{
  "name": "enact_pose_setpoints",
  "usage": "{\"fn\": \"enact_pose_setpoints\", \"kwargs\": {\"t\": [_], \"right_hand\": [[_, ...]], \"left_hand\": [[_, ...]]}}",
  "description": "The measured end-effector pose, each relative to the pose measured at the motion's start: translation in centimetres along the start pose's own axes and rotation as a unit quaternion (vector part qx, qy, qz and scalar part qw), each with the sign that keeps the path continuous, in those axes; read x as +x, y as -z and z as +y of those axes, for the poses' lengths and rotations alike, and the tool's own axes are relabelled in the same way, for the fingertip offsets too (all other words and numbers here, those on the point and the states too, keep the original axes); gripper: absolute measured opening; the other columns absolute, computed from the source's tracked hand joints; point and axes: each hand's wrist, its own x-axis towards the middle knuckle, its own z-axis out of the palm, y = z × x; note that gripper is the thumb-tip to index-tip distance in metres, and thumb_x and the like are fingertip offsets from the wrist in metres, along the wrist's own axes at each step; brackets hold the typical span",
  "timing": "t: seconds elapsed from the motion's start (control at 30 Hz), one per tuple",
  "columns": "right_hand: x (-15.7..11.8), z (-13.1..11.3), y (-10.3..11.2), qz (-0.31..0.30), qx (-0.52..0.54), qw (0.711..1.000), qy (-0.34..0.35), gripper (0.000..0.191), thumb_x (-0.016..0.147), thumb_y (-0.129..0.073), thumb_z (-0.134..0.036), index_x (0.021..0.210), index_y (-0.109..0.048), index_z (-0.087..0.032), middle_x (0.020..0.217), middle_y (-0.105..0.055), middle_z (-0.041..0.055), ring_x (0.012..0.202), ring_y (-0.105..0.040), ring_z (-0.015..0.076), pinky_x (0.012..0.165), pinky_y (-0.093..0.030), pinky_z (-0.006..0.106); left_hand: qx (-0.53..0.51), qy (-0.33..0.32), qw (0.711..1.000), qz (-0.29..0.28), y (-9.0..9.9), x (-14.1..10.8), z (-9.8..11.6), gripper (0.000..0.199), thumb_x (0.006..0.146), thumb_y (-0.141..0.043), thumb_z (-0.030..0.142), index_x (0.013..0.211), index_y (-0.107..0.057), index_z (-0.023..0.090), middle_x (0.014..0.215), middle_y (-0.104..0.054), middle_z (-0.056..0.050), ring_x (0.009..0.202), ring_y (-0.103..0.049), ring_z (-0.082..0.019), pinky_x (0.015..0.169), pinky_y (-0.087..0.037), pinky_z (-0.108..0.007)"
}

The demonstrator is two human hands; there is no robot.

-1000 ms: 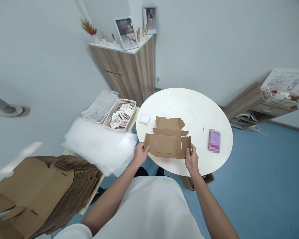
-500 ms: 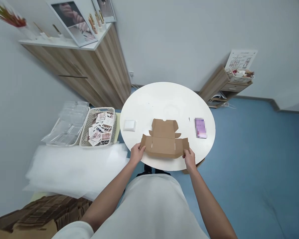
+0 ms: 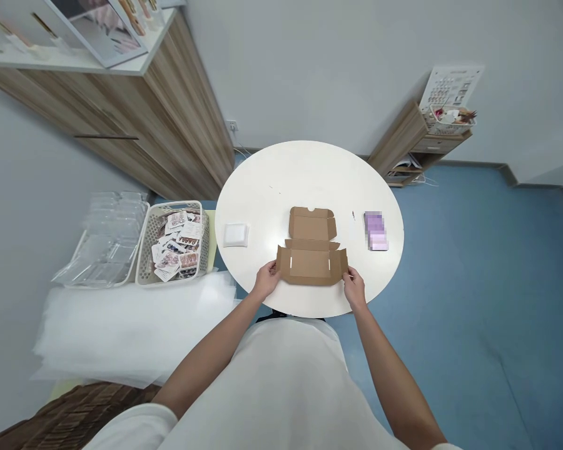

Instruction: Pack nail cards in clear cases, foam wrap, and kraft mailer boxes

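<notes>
A brown cardboard box (image 3: 309,264), partly unfolded, lies on the white oval table (image 3: 304,169) with its lid panel stretched out away from me. Its two side flaps stand partly raised. My left hand (image 3: 267,279) is closed on the left side flap, and my right hand (image 3: 355,287) pinches the right one. Left of the box sits a small white packet (image 3: 236,235). On the right is a purple and pink item (image 3: 376,231), blurred out by pixels.
Beside the table at left stand a basket of printed cards (image 3: 143,269) and a tray of clear plastic cases (image 3: 107,250). Nearer me lie white translucent sheets (image 3: 131,331) and stacked brown cardboard (image 3: 75,415). A wooden cabinet (image 3: 182,106) and a small shelf (image 3: 398,140) stand behind.
The box's side flaps have come up and inward, and my hands have moved closer together with them. The camera view has shifted slightly.
</notes>
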Motion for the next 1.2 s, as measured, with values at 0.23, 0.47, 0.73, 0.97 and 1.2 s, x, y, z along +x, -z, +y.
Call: {"fn": "enact_pose_setpoints", "kwargs": {"t": [0.23,0.47,0.73,0.97,1.2], "right_hand": [[2.7,-1.1,0.6,0.070,-0.137,0.987,0.049,0.071,0.067,-0.053,-0.045,0.129,-0.034,-0.018,0.129,-0.039,0.0142,0.117,-0.033,0.0298,0.094,-0.028,0.044],[8.6,-5.3,0.3,-0.023,-0.161,0.984,0.077,0.059,0.074,-0.046,-0.049,0.126,-0.038,-0.022,0.120,-0.052,0.0086,0.113,-0.041,0.0260,0.096,-0.022,0.045],[14.4,-6.1,-1.8,-0.074,-0.128,0.989,0.017,0.039,0.073,-0.047,-0.045,0.102,-0.058,-0.021,0.090,-0.066,0.0051,0.087,-0.057,0.0200,0.081,-0.036,0.035],[14.5,-6.2,-2.3,-0.085,-0.162,0.982,0.049,0.029,0.073,-0.043,-0.035,0.091,-0.061,-0.021,0.073,-0.065,0.0005,0.074,-0.056,0.0174,0.079,-0.036,0.034],[13.7,-6.2,-1.7,-0.106,-0.159,0.979,0.077,0.029,0.073,-0.043,-0.035,0.090,-0.062,-0.021,0.068,-0.063,-0.0009,0.070,-0.057,0.0159,0.077,-0.037,0.031]], "left_hand": [[0.295,-0.103,0.945,0.099,-0.8,-1.3,1.7,0.066,0.071,-0.058,0.037,0.129,-0.034,0.016,0.128,-0.039,-0.016,0.120,-0.035,-0.029,0.094,-0.032,-0.047],[0.464,-0.199,0.862,-0.038,-3.4,-2.6,3.3,0.049,0.066,-0.065,0.031,0.113,-0.051,0.026,0.123,-0.048,-0.010,0.119,-0.035,-0.029,0.099,-0.016,-0.051],[0.521,-0.156,0.839,-0.031,-4.8,-1.1,4.0,0.069,0.066,-0.063,0.027,0.130,-0.036,0.023,0.135,-0.036,-0.014,0.126,-0.028,-0.031,0.101,-0.013,-0.050],[0.554,-0.126,0.823,-0.022,-5.2,-0.2,4.8,0.083,0.067,-0.061,0.029,0.138,-0.020,0.018,0.144,-0.015,-0.016,0.132,-0.010,-0.033,0.102,-0.007,-0.052],[0.556,-0.116,0.823,-0.014,-5.2,0.5,4.9,0.084,0.067,-0.060,0.028,0.139,-0.016,0.016,0.144,-0.013,-0.017,0.133,-0.007,-0.033,0.102,-0.006,-0.053]]}}
